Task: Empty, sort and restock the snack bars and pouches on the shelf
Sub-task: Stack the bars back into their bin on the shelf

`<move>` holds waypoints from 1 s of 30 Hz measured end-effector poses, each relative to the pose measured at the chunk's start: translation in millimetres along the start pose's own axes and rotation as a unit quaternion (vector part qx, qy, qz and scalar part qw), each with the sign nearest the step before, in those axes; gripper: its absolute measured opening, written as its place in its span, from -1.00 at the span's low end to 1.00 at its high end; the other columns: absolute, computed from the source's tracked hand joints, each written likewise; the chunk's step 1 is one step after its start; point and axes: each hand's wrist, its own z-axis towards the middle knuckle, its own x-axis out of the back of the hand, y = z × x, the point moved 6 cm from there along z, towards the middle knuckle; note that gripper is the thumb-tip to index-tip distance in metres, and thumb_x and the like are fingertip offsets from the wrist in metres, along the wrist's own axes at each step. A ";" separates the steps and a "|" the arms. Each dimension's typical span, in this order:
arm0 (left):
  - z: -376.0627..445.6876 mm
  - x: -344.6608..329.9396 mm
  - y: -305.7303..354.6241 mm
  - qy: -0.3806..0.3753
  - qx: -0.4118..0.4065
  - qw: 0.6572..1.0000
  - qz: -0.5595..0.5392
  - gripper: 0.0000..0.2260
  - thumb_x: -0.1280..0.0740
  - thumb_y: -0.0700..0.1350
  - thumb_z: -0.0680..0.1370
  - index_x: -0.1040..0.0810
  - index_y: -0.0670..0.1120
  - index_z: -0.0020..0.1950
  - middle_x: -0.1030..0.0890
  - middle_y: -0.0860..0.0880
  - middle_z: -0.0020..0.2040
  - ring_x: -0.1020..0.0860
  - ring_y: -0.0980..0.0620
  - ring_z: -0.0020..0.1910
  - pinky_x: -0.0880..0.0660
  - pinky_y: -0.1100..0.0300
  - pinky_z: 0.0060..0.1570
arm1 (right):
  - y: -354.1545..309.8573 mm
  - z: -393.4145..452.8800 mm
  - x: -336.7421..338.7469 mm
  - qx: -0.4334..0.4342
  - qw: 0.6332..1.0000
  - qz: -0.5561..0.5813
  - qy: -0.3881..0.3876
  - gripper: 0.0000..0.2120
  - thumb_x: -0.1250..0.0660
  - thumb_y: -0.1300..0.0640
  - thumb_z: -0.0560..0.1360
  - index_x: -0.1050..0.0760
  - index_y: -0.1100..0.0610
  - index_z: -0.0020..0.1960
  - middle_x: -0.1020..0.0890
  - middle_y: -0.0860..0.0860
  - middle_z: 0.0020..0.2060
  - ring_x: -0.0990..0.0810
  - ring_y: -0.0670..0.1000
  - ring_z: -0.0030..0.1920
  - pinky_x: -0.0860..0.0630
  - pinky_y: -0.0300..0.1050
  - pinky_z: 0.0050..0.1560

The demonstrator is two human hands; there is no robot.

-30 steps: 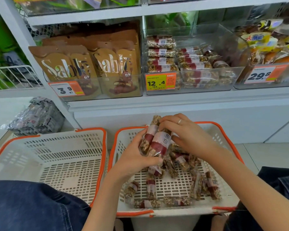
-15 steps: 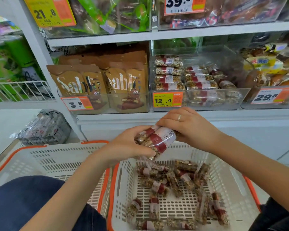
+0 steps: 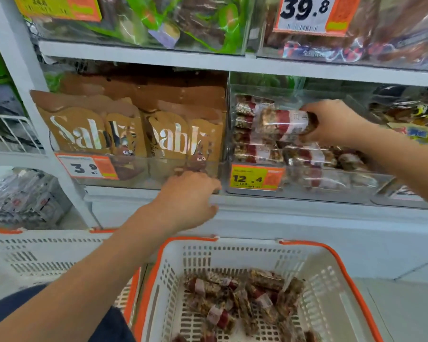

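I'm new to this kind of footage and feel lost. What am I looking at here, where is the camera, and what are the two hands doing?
There is no machine here: a person wears a wide-angle camera on the head, so the single view looks forward and down at their own arms in front of a shop shelf. The right hand has a bundle of snack bars in its grip and holds it inside the clear shelf bin marked 12.4, above bars already stacked there. The left hand holds nothing and sits at the shelf edge, below the brown pouches. Below stands a white basket with an orange rim, with more loose bars in it. A second basket stands to its left.
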 end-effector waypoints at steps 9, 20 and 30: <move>36.5 -13.7 0.8 0.006 -0.029 0.999 -0.021 -0.73 -0.24 0.06 0.57 -0.44 0.04 0.25 -0.59 -0.01 0.13 -0.55 -0.06 0.09 -0.51 0.06 0.01 | -1.1 96.3 -55.6 -0.028 0.990 -0.071 -0.116 -0.25 -0.56 -0.05 0.28 -0.38 0.14 0.37 -0.55 0.13 0.22 -0.51 0.19 0.21 -0.41 0.12 0.30; 47.6 -18.9 11.8 0.004 -0.033 0.999 0.003 -0.81 -0.30 -0.12 0.55 -0.45 -0.08 0.16 -0.58 -0.06 0.00 -0.57 -0.11 -0.03 -0.33 0.12 -0.21 | 0.7 77.7 -48.1 -0.030 0.999 0.045 0.004 -0.42 -0.55 -0.07 0.29 -0.43 0.01 0.22 -0.53 0.05 0.12 -0.46 0.08 0.05 -0.44 -0.05 0.02; 49.7 -17.0 17.4 -0.004 -0.028 0.999 0.020 -0.85 -0.27 -0.14 0.57 -0.44 -0.09 0.13 -0.56 -0.08 -0.02 -0.56 -0.12 -0.06 -0.32 0.10 -0.22 | -4.4 71.0 -53.2 -0.056 0.987 0.136 0.061 -0.43 -0.57 -0.06 0.26 -0.43 0.06 0.18 -0.48 0.12 0.22 -0.45 0.13 0.20 -0.41 -0.06 0.10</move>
